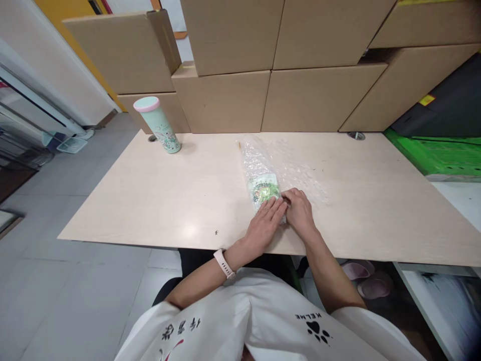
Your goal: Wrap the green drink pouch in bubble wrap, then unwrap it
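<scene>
A green-and-white printed packet (265, 189) lies on the table with clear bubble wrap (255, 155) around it and stretching away behind it. My left hand (266, 220) rests flat on the near part of the packet, fingers stretched out and together. At the packet's right edge, my right hand (299, 210) has its fingers curled in and seems to pinch the wrap there; its fingertips are partly hidden. The near end of the packet is covered by my hands. More clear wrap (296, 168) spreads over the table to the right.
A mint tumbler with a pink lid (161, 128) stands at the back left of the pale wooden table (150, 200). Stacked cardboard boxes (221, 103) line the far edge. On the right are a green plastic crate (443, 155) and a dark case (443, 110).
</scene>
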{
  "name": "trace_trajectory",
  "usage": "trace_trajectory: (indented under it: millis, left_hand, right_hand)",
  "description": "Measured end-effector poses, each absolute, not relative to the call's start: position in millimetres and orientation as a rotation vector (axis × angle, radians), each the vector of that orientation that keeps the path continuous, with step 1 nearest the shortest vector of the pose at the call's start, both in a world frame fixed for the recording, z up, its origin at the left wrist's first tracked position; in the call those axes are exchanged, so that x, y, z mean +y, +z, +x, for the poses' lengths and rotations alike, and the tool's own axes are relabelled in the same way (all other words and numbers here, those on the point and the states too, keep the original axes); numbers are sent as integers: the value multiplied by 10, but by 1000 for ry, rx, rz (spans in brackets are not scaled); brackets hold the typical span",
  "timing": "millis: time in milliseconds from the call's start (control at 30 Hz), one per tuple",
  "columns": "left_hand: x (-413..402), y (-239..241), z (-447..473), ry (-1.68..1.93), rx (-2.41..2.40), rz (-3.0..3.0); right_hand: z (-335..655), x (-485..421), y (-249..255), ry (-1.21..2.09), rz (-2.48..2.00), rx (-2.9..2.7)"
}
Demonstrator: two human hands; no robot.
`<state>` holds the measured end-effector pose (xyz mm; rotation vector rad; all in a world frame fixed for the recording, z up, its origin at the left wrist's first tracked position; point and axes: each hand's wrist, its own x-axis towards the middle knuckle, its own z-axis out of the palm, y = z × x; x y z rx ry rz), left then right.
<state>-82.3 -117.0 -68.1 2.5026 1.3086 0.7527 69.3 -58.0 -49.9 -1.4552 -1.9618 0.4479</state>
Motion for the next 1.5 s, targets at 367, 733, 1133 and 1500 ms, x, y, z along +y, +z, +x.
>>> trace_trajectory:
  millis: [367,733,1133,1500]
  left_hand:
    - [-1153,-594,-791,516,1680,2383]
    - [-1137,-548,-984,1118,1569,1706]
    - [-1615,-322,-1164,1338,1218,1084]
    - [-1443,-411,-916,1414,1538,1932]
  right_hand:
    - [800,-955,-539,605,-1401,-1859]
    - [779,-973,-521,515,-1298,-2062]
    - [630,-1026,-314,923,-1208,-2232]
    - [607,-1136,-433,532,-1374,-2210]
